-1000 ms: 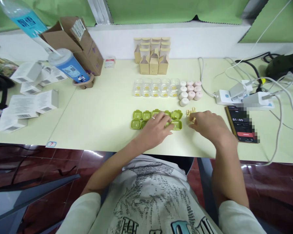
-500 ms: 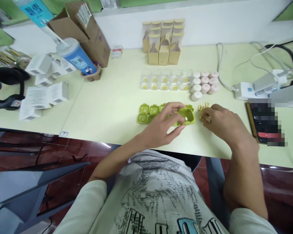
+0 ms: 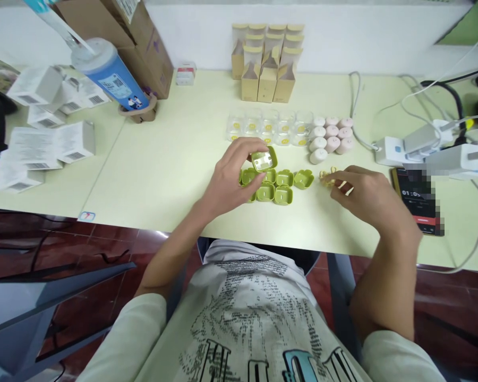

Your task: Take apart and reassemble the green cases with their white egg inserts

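Observation:
In my left hand is a small green plastic cup, gripped between thumb and fingers and raised with its open side tilted toward me. Below it, several matching green cups stand in two rows on the table, partly hidden by that hand. My right hand is over a small cluster of yellow plastic pieces just right of the cups. Its thumb and index finger are pinched together around a small yellow piece, mostly hidden by the fingers.
Behind the cups are clear plastic containers and whitish-pink cylinders. Open small cartons stand by the wall. A phone, power strips and cables lie right; white boxes and a blue bottle stand left.
My left hand has moved left and up, lifting a green cup off the row's right end. My right hand stays by the yellow pieces. The view has shifted slightly.

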`<state>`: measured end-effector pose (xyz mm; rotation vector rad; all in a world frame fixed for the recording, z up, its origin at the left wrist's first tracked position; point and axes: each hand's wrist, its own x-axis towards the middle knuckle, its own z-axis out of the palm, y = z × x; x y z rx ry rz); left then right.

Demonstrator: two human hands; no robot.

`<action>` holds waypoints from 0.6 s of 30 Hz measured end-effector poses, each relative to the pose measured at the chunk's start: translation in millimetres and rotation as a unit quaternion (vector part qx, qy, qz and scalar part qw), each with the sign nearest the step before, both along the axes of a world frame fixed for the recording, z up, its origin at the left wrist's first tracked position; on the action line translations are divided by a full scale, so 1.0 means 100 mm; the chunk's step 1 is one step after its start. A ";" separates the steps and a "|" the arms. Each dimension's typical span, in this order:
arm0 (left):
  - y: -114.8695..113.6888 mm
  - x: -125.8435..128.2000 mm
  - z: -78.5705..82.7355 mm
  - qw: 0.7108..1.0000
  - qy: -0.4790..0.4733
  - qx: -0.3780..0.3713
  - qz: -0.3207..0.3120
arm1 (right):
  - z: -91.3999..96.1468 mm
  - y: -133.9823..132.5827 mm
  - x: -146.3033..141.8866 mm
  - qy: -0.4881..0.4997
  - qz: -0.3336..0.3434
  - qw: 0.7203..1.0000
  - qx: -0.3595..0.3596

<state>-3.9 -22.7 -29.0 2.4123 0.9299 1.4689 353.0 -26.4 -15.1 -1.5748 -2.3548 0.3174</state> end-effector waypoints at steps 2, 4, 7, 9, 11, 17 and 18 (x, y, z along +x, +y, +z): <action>0.00 0.02 -0.03 1.000 -0.007 -0.010 -0.007 | 0.03 0.02 0.04 0.049 -0.012 0.999 0.012; -0.02 0.06 -0.05 0.999 -0.022 -0.035 -0.019 | 0.07 0.02 0.02 0.118 -0.032 0.992 0.025; -0.08 0.14 -0.07 0.994 -0.049 -0.085 -0.048 | 0.14 -0.04 -0.15 0.270 -0.028 0.962 0.045; -0.12 0.20 -0.08 0.990 -0.060 -0.107 -0.065 | 0.18 -0.11 -0.33 0.367 0.001 0.930 0.035; -0.15 0.24 -0.08 0.987 -0.067 -0.123 -0.080 | 0.21 -0.18 -0.51 0.418 0.036 0.907 0.033; -0.16 0.28 -0.08 0.983 -0.067 -0.139 -0.098 | 0.18 -0.25 -0.84 0.359 0.119 0.906 0.190; -0.15 0.28 -0.08 0.983 -0.068 -0.134 -0.103 | 0.17 -0.25 -0.85 0.335 0.127 0.908 0.214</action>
